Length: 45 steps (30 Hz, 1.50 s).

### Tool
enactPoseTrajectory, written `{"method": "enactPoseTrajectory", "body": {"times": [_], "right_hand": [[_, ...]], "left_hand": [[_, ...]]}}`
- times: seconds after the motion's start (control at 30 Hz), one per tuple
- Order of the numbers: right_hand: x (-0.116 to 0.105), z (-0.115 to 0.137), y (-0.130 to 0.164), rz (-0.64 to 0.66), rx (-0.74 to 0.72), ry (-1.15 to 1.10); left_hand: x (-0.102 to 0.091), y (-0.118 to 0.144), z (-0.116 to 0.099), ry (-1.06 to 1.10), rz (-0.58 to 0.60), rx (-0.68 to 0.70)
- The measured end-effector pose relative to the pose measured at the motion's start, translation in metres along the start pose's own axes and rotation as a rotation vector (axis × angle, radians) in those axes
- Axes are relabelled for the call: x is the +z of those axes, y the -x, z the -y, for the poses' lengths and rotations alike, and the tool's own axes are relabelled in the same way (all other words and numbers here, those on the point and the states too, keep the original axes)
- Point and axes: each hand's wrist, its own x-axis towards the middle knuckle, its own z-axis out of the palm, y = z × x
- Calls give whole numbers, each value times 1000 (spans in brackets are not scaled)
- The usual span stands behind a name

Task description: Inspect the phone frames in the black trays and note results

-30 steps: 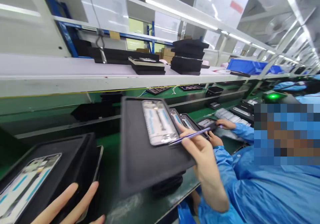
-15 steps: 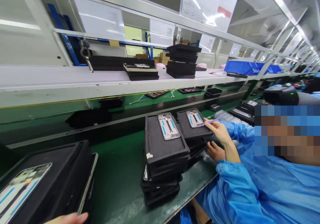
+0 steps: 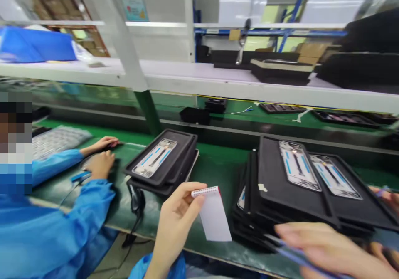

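Note:
My left hand (image 3: 179, 216) pinches a small white paper pad (image 3: 215, 218) with a row of dark dots along its top and a red edge. The loose sheet hangs down above the table edge. At lower right, my right hand (image 3: 324, 241) is closed around a slim bluish pointed tool (image 3: 289, 252), blurred by motion. It is just in front of a tall stack of black trays (image 3: 271, 179). A phone frame (image 3: 299, 166) with blue strips and a dark cable lies on the top tray. Beyond my left hand, a shorter tray stack (image 3: 183, 154) bears a similar phone frame (image 3: 154, 158).
A co-worker in a blue sleeve (image 3: 90, 212) sits at left, hands on the table. Another person's hand (image 3: 388, 198) shows at the right edge, beside a tray (image 3: 370, 196) with a phone frame. A black cabled device (image 3: 137, 200) sits at the table edge. A white shelf (image 3: 193, 77) runs above.
The view has swung left, bringing the left co-worker into sight. My left hand, earlier at the left tray stack's edge, now shows the paper pad. My right hand has come into view with the tool.

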Motion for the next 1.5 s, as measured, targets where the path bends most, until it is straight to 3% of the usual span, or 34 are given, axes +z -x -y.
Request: {"method": "enactPoseTrajectory", "body": {"times": [0.17,0.27,0.37,0.63,0.93,1.07,1.23,1.33,1.5], "right_hand": [[117,33,-19,206,-118,-171],[160,46,-22,293,-248,-264],[174,51,-25,347,-289,-283],[183,56,-36,418,-402,-279],[194,55,-35,391,-353,-285],[205,53,-29,293,-225,-333],[245,46,-53,240,87,-356],[284,37,-80,358,205,-396],[335,28,-106,638,285,-414]], "left_hand": [[-15,-1,-10,-6,0,97],[-29,1,-13,-39,-24,161],[-40,2,-12,-81,-58,240],[-52,-1,-7,-165,-68,387],[-58,-4,0,-189,-59,422],[-64,-7,5,-219,-61,422],[-97,-21,22,-414,-184,422],[-121,-34,36,-577,-278,427],[-142,-45,51,-668,-252,390]]}}
